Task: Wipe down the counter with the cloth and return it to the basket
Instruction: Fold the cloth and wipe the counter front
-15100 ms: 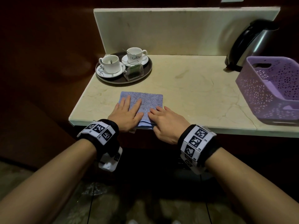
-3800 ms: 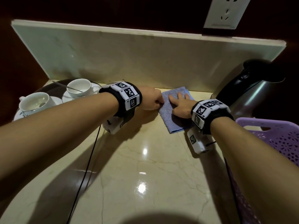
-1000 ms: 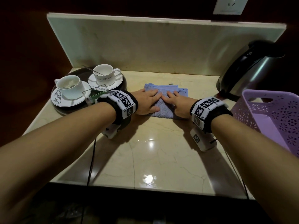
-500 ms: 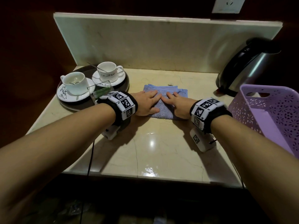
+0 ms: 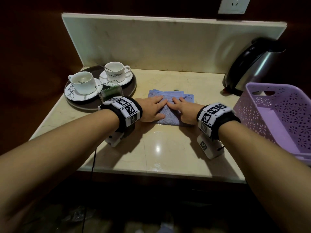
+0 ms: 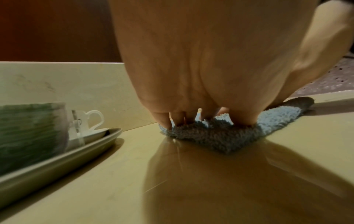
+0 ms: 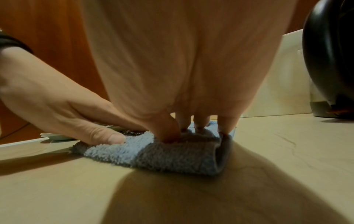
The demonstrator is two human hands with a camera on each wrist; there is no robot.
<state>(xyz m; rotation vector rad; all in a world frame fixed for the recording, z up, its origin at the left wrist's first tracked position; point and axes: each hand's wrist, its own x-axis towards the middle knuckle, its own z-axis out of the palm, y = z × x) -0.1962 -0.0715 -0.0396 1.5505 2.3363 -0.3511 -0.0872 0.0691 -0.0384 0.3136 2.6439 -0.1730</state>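
- The tabletop (image 5: 168, 148) is pale glossy marble with thin veins; a matching upstand (image 5: 151, 44) runs along its back edge, with dark wood walls around it and a white wall socket (image 5: 233, 5) above the upstand.
- One blue cloth (image 5: 168, 118), folded, lies flat on the tabletop, about midway between the tray and the basket.
- Two hands are on the cloth: the left hand (image 5: 151, 109) covers its left part and the right hand (image 5: 185, 111) its right part, each grip spread with fingers straight, pressing down, fingertips nearly meeting.
- One lilac perforated basket (image 5: 277, 118) stands right of the cloth, apart from it.
- One dark round tray (image 5: 129, 89) sits left of the cloth, carrying two white cups on two saucers, each with a spoon, and one clear holder (image 5: 110, 93) with something green inside.
- One steel-and-black kettle (image 5: 252, 64) stands behind the basket, right of the cloth and further back.
- One thin black cable (image 5: 93, 158) hangs over the front edge, below the left wrist.
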